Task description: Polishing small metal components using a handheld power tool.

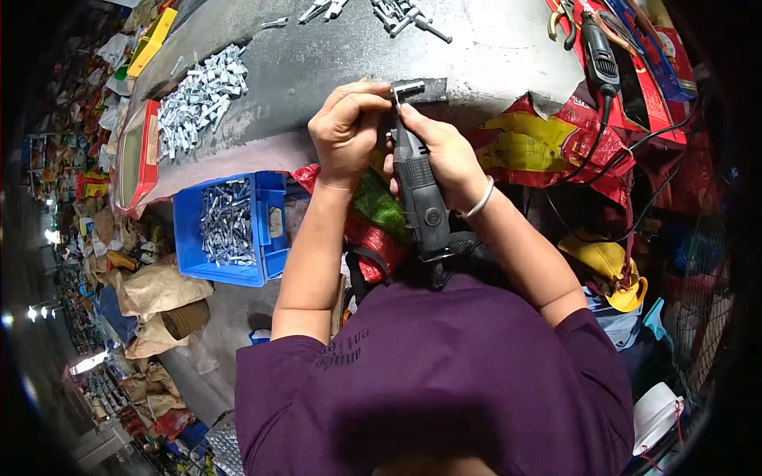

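Note:
My right hand [452,159] is wrapped round a dark rotary tool [425,198], held upright with its tip at the table's front edge. The thumb reaches up near the tool's nose. My left hand [347,131] is closed, its fingertips pinching a small silver metal part [409,88] against or very near the tool's tip. Whether tip and part touch, I cannot tell. Left of my hands, a heap of small pale metal parts [202,99] lies on the table. Below the edge, a blue bin [184,246] holds many darker metal parts [230,222].
The grey-covered table [317,59] has more metal parts [403,14] at its far side. At right lie a second rotary tool [599,51], pliers [565,24] and a looping black cable [607,119]. Red and yellow sacking [528,143] hangs under the edge. Brown paper sacks [163,285] crowd the left.

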{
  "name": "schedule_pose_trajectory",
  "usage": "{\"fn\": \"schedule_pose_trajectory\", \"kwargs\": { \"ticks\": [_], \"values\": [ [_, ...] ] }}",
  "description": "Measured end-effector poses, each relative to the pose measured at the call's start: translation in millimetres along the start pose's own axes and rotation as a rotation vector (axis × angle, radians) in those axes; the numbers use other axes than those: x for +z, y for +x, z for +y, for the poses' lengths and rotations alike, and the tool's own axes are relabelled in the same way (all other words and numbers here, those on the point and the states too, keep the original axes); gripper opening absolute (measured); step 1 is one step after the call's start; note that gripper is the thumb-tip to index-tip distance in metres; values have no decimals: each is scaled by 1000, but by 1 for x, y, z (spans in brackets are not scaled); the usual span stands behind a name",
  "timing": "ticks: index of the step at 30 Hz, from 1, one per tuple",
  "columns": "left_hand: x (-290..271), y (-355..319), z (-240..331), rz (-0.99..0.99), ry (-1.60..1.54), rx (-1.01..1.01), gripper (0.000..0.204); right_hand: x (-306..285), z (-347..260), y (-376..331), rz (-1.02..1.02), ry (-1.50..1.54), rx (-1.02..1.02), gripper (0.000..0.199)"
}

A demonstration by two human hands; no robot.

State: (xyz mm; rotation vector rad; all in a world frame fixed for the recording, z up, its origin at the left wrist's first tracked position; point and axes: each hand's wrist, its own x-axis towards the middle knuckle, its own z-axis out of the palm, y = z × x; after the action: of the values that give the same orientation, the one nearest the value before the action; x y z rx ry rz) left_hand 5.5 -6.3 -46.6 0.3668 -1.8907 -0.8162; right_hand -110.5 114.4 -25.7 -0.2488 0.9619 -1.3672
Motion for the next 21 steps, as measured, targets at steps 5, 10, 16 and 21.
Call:
{"fn": "schedule_pose_trajectory", "kwargs": {
  "ticks": [5,10,16,21],
  "values": [
    [-1,0,-1,3,-14,-70,20,-7,-9,-4,75,-30,-15,44],
    [-14,12,-5,-62,8,-110,23,-18,-8,-9,95,-98,-51,42],
    [-70,92,-43,496,656,125,14,-26,-2,-15,24,-141,-112,40],
    [-49,164,-101,10,950,-185,26,-22,9,-16,20,-182,-121,41]
  ]
}}
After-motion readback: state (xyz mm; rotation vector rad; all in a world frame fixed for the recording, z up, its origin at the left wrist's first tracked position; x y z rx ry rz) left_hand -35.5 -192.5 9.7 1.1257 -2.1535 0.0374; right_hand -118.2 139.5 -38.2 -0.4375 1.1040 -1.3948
